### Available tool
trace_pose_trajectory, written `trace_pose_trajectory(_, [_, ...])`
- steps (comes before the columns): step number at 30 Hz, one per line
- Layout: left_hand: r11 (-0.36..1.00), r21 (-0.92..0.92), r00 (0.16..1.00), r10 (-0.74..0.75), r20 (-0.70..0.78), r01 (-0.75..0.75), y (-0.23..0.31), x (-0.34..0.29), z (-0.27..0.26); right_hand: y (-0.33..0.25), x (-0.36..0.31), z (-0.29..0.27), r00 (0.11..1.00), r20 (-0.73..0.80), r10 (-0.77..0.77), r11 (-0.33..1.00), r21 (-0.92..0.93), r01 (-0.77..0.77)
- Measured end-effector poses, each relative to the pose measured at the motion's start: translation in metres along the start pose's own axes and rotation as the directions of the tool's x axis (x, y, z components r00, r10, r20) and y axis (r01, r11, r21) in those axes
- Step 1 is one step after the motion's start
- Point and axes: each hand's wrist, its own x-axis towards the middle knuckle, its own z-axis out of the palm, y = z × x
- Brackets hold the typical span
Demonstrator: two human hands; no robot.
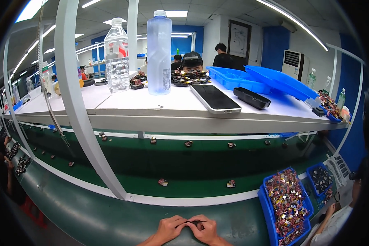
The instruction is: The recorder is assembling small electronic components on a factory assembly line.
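My left hand [170,228] and my right hand [203,228] meet over the green worktop, near the lower edge of the view. Between their fingertips is a small, thin black piece [196,222], too small to name. Both hands have their fingers closed on it, and its dark end shows past the right fingers. Right of my hands, a blue bin [261,201] is heaped with small wired parts [285,201] in red, yellow and silver.
Ahead, a green conveyor belt [197,168] carries several small wired parts. Above it, a white shelf [143,107] holds bottles, a phone [215,98], a black case [251,97] and blue trays [238,80]. A white post [80,110] rises at left. A co-worker's arm [326,219] is at right.
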Motion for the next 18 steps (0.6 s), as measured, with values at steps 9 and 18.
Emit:
trace_pose_trajectory(9, [1.000, 0.010, 0.999, 0.005, 0.033, -0.005, 0.003, 0.001, -0.006, -0.012, 0.013, 0.001, 0.991, -0.134, -0.031, 0.998, 0.044, 0.038])
trace_pose_trajectory(18, [1.000, 0.026, 1.000, 0.007, 0.012, -0.007, 0.004, 0.000, -0.004, -0.017, 0.015, -0.001, 0.991, -0.126, -0.046, 0.999, 0.013, 0.048])
